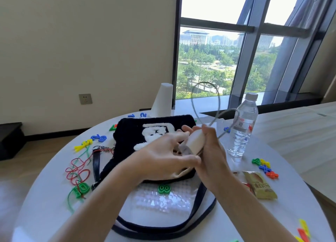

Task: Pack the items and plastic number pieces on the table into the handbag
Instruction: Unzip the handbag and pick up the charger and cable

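**Packing at an early stage.** The right hand [211, 150] is holding a beige cylindrical device [195, 141], its fingers curling round it, above the black plush handbag [134, 132] lying at the middle of the round white bench [291, 210]. The device's grey cable [219, 103] is looping upward. The left hand [163, 156] is touching the device's grey end; whether its fingers are gripping cannot be told.

By this view nothing is yet showing inside the bag. Waiting outside it are:
- coloured plastic number pieces [99, 138] along the left and right edges
- a clear plastic water bottle [243, 125] and a gold snack packet [260, 185] on the right
- an upturned white paper cup [162, 99] at the far edge
- red and green cords [78, 169] at the left

A cream wall [91, 41] and a tall window [218, 50] are standing behind the bench.
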